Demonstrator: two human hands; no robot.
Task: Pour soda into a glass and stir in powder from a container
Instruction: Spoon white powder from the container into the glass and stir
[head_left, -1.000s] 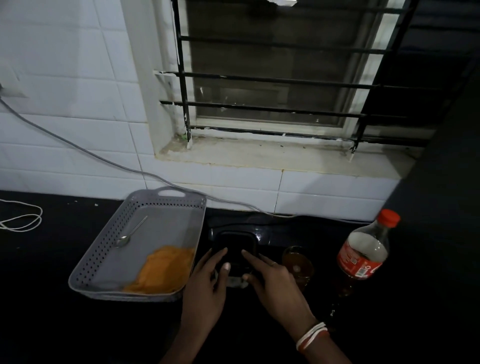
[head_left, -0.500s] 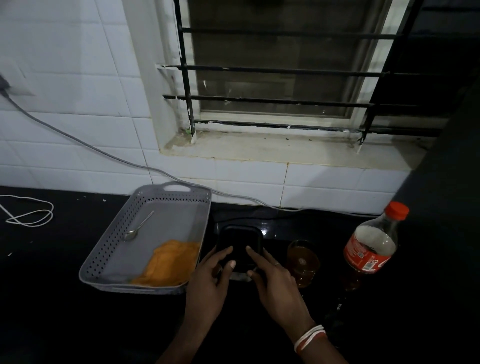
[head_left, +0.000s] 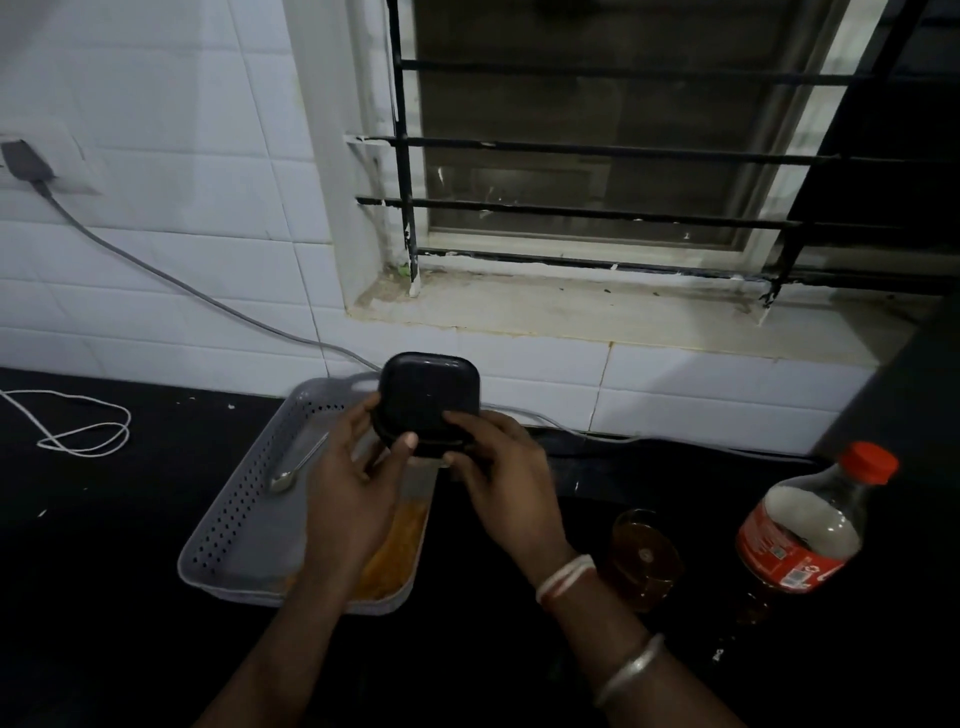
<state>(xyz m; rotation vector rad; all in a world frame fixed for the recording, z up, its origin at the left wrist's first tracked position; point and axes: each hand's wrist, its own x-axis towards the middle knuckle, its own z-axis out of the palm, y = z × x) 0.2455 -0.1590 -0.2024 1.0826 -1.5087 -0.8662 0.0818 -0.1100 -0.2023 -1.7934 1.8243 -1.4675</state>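
A container (head_left: 428, 402) with a black square lid is held up above the counter between both hands. My left hand (head_left: 353, 478) grips its left side with the thumb on the lid's front edge. My right hand (head_left: 501, 475) grips the right side, fingers on the lid. A clear part of the container (head_left: 418, 478) shows below the lid. A glass (head_left: 644, 561) with brown soda stands on the black counter to the right. Further right stands a soda bottle (head_left: 810, 535) with a red cap and red label.
A grey perforated tray (head_left: 234, 525) lies on the counter at left, holding a metal spoon (head_left: 296, 465) and an orange cloth (head_left: 395, 551). A white cable (head_left: 78, 431) coils at far left. A grey cord (head_left: 171, 280) runs down the tiled wall. A barred window is behind.
Both hands have lifted the container off the counter, up and towards me; it was resting on the counter between the tray and the glass before.
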